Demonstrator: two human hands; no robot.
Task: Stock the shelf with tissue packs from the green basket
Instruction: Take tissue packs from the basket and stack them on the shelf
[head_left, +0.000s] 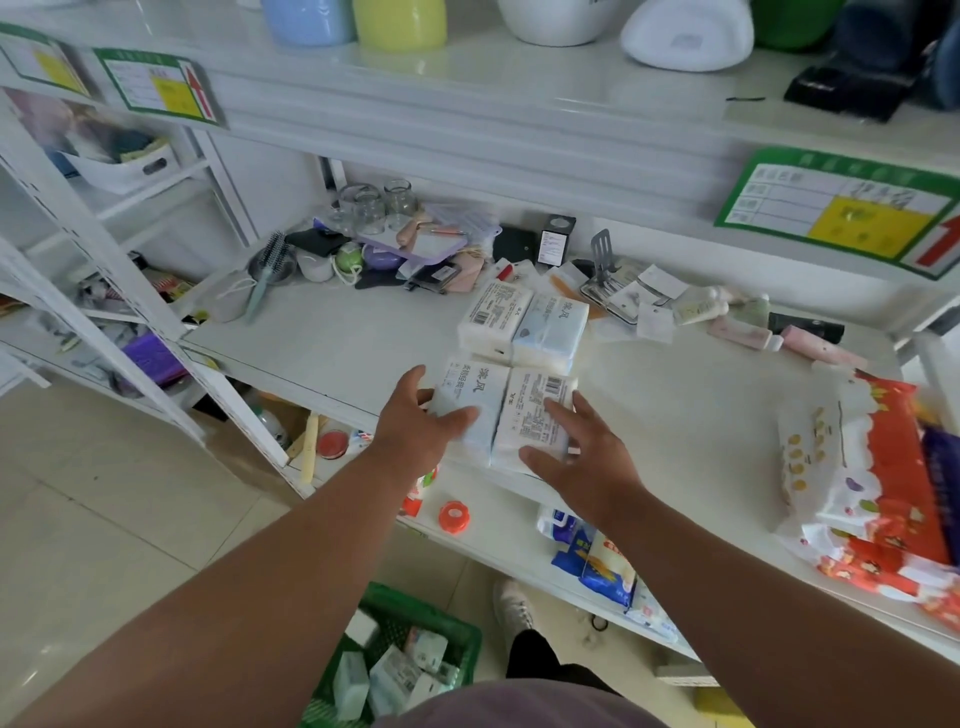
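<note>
Four tissue packs lie flat on the white shelf (322, 332) in a two-by-two block, each with its long axis running from the front edge toward the back. The near pair (501, 415) sits at the front edge; the far pair (524, 325) lies just behind it. The left hand (421, 421) rests spread on the near left pack, the right hand (582, 457) spread on the near right pack, fingers open, gripping nothing. The hands cover the packs' near ends. Below, the green basket (410, 618) holds more packs, partly hidden by the left arm and cut off by the body.
</note>
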